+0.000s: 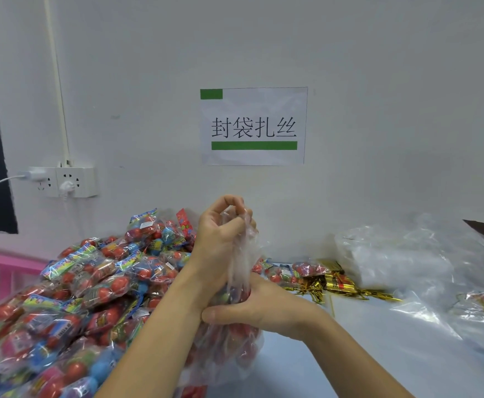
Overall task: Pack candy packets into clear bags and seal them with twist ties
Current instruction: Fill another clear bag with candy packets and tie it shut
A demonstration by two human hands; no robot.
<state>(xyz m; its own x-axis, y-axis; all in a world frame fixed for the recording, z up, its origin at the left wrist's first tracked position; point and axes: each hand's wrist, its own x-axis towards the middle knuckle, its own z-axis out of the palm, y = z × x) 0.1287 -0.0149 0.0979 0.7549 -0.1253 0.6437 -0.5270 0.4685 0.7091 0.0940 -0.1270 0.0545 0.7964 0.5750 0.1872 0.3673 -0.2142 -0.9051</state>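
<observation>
A clear bag (235, 349) filled with red candy packets hangs in front of me above the table. My left hand (220, 239) pinches the gathered top of the bag, held upright. My right hand (252, 305) wraps around the bag's neck just above the candy, thumb toward me. A big heap of candy packets (85, 285) covers the left of the table. Gold twist ties (338, 285) lie in a loose pile right of my hands.
Empty clear bags (401, 262) are stacked at the right by the wall. The table (364, 354) is pale blue. A pink rack (2, 268) stands at the far left. A wall socket (62, 182) and a paper sign (253, 126) hang on the wall.
</observation>
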